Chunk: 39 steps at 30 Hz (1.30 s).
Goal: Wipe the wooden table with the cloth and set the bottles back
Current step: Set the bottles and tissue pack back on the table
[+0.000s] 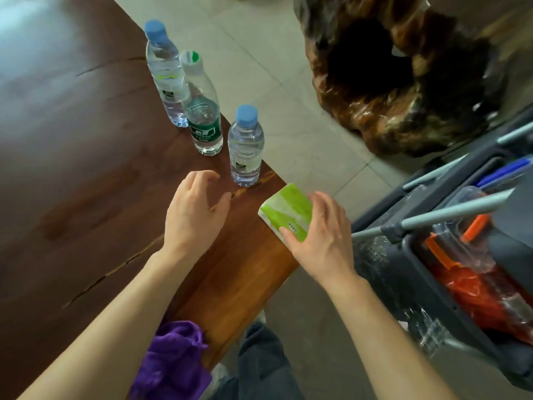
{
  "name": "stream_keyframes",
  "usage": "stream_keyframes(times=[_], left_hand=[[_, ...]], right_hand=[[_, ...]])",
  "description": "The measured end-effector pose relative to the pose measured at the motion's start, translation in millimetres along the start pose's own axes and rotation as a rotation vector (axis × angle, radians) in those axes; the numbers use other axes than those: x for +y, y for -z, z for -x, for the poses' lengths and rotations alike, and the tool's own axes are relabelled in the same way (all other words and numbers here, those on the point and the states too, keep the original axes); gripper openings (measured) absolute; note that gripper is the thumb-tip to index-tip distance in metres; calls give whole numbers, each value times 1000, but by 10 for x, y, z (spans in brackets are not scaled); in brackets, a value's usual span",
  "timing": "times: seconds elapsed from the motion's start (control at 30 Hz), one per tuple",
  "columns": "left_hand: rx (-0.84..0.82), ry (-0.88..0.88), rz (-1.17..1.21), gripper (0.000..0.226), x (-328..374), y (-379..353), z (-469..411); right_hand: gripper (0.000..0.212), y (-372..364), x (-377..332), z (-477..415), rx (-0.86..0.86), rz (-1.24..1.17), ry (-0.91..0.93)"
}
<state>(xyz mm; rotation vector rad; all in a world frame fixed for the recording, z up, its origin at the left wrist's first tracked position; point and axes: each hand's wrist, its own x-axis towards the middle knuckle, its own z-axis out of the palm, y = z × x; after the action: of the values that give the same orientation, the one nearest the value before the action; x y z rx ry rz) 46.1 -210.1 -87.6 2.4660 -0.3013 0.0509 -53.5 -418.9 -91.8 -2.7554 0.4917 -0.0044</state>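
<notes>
Three clear water bottles stand along the right edge of the dark wooden table (86, 174): a far blue-capped bottle (164, 73), a green-labelled bottle (202, 111) with a white and green cap, and a near blue-capped bottle (246, 145). My left hand (196, 212) hovers over the table just left of the near bottle, fingers apart and curled, holding nothing. My right hand (320, 238) grips a green and white tissue pack (287, 215) at the table's edge. A purple cloth (173, 362) lies bunched on the table's near edge, under my left forearm.
A grey cleaning cart (450, 255) with metal handles, orange-lidded containers and red bags stands close on the right. A large carved wooden stump (398, 76) sits on the tiled floor (288, 116) beyond. My legs show below the table edge.
</notes>
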Motion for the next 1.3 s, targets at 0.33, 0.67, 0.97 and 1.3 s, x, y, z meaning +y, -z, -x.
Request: stream_keyframes(times=[0.33, 0.67, 0.97, 1.3], left_hand=[[-19, 90, 288, 85, 173, -516, -592], [99, 185, 388, 59, 217, -549, -647], [214, 277, 355, 53, -138, 81, -179], [476, 512, 192, 57, -1147, 1109, 593]], right_hand=[[110, -321, 193, -242, -169, 37, 50], [101, -381, 198, -289, -113, -14, 72], [98, -271, -130, -373, -235, -83, 283], [94, -414, -1258, -767, -441, -31, 805]])
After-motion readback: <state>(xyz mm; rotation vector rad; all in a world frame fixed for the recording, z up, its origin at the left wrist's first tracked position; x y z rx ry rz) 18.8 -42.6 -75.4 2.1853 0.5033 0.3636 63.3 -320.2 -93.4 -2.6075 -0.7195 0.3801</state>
